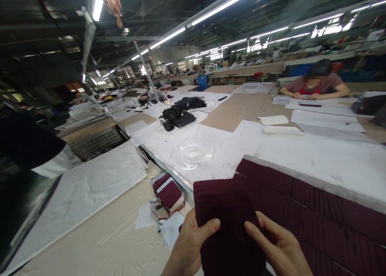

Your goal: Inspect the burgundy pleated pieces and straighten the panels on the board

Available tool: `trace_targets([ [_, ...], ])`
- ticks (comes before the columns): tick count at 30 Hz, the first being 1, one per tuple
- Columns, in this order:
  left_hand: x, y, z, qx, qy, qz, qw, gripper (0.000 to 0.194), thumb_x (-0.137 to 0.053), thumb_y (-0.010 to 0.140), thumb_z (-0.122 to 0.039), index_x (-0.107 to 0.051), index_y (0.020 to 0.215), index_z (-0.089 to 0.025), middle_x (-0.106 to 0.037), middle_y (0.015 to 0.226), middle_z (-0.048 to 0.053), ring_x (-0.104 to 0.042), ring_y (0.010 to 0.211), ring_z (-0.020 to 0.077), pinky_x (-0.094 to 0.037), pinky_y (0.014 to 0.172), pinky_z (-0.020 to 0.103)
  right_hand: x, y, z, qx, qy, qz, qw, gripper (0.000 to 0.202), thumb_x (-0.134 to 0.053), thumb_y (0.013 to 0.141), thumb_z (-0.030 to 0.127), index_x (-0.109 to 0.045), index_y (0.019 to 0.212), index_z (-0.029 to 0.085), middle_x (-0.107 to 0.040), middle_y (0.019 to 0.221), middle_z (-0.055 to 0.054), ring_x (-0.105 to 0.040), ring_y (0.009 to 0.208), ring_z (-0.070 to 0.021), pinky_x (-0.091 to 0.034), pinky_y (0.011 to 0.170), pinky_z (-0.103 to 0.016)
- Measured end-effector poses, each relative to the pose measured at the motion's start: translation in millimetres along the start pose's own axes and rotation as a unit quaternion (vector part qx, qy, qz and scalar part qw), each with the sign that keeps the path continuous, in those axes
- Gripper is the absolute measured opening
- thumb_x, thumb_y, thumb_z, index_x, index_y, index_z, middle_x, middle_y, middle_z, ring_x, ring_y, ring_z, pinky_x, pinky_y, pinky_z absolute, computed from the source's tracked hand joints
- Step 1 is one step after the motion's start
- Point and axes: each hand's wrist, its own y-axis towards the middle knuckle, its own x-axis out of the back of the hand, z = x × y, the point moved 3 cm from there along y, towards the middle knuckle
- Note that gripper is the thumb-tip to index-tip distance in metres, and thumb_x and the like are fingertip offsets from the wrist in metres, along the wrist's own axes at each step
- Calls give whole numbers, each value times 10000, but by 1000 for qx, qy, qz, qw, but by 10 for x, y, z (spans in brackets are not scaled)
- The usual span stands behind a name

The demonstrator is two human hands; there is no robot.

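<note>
A dark maroon fabric piece is held up between my two hands at the bottom centre. My left hand grips its left edge, with the thumb lying on the front face. On the right edge, my right hand pinches the fabric between thumb and fingers. Behind and to the right, rows of the same maroon fabric lie overlapping on the white table. A smaller bundle of maroon pieces rests to the left of my hands, beside scraps of white paper.
A small white fan stands on the white-covered table. Beyond it are dark garments and brown paper. A person leans over the table at the far right. A crate is at the left.
</note>
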Motion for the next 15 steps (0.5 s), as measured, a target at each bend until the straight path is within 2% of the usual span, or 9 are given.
trace_targets([
  [4,8,9,12,1,-4,-9,1000,298,-733,696,-168,-693,990,-152,-727,998,105,-669,936,256,-496,911,403,19,18,-44,19,-22,21,999,326,-670,791,459,-580,660,175,-537,712,9,-500,675,-137,-436,585,-171],
  [6,8,8,4,3,1,-6,1000,297,-727,703,-178,-694,996,-150,-728,999,102,-663,955,255,-485,930,396,40,34,-36,56,-35,23,998,250,-660,810,430,-608,741,196,-578,815,-2,-551,743,-149,-468,646,-176],
  [8,2,-2,-6,6,8,8,1000,300,-723,706,-182,-694,1004,-153,-725,1011,98,-657,973,258,-479,940,396,83,51,6,128,-62,7,990,193,-675,805,390,-627,922,245,-588,1050,-23,-580,937,-184,-487,780,-200],
  [10,-7,-21,-9,12,14,25,1000,293,-720,708,-180,-699,999,-158,-727,1001,94,-654,983,259,-475,945,398,136,68,53,194,-98,-13,976,307,-698,787,362,-595,1069,299,-501,1264,-30,-503,1154,-210,-450,906,-223],
  [11,-13,-32,-6,17,16,31,999,294,-720,707,-174,-703,1000,-164,-730,991,89,-653,985,256,-471,949,396,160,80,67,207,-113,-20,972,325,-706,779,361,-590,1078,309,-472,1306,-31,-460,1215,-217,-434,934,-231],
  [13,-23,-57,4,25,13,43,999,323,-724,699,-158,-703,1020,-190,-734,972,72,-654,985,245,-464,959,388,192,109,71,188,-123,-14,974,317,-723,755,393,-611,1034,293,-463,1323,-51,-424,1262,-249,-426,964,-276],
  [15,-26,-76,14,29,9,50,998,360,-731,691,-149,-699,1044,-212,-736,962,59,-656,979,238,-461,961,383,200,125,67,140,-111,-1,984,361,-751,709,440,-631,998,262,-469,1334,-86,-436,1255,-298,-429,979,-348],
])
